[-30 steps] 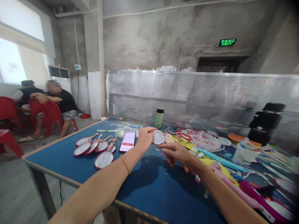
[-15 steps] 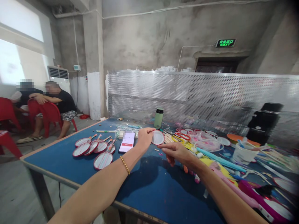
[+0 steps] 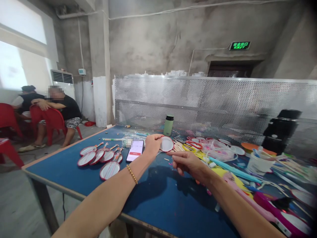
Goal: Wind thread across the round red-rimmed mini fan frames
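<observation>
My left hand [image 3: 152,144] is closed on a small round white disc with a red rim [image 3: 167,144], gripping it at its left edge above the table. The left fingertips are partly hidden behind the hand. Close to the disc's lower edge is my right hand [image 3: 185,162]. Its index finger stretches towards the rim while the other fingers curl loosely, and I see nothing held there. Whether that fingertip touches the rim I cannot tell. Several similar red-rimmed discs with short sticks [image 3: 109,170] lie in an overlapping group to the left. A lit phone [image 3: 135,151] rests beside my left wrist.
A green bottle [image 3: 168,125] stands behind the disc. Red-handled scissors [image 3: 193,144], wooden sticks and plastic pieces clutter the right, near a white tub [image 3: 259,163]. A perforated metal panel [image 3: 153,99] borders the blue table [image 3: 153,205]. Two people sit on red chairs at far left.
My left hand and the disc have shifted very slightly left and up. My right hand stays almost in place, its fingers a little more curled.
</observation>
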Available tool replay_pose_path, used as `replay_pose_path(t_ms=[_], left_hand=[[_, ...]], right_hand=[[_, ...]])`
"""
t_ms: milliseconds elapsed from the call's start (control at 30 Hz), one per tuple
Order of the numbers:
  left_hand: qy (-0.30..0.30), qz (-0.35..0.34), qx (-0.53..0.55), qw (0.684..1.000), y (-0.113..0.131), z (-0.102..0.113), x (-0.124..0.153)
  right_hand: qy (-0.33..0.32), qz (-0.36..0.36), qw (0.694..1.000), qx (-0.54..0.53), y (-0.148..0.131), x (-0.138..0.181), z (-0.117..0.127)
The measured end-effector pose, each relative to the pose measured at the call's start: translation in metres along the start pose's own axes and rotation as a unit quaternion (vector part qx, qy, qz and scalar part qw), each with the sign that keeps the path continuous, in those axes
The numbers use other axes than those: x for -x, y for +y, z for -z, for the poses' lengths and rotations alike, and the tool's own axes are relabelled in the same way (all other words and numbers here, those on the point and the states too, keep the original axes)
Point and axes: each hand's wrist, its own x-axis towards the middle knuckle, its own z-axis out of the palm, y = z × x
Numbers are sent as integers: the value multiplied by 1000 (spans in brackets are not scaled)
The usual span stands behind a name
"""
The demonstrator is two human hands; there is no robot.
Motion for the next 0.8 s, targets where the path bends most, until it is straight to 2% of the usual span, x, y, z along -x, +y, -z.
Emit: replay_pose_path(t_ms=[467,800], left_hand=[[-6,-18,-6,1000,-4,0,-1],[-1,-24,22,999,-5,-2,1]], right_hand=[[-38,-31,993,-109,-3,2,5],[-30,-20,993,-114,-7,1,-1]])
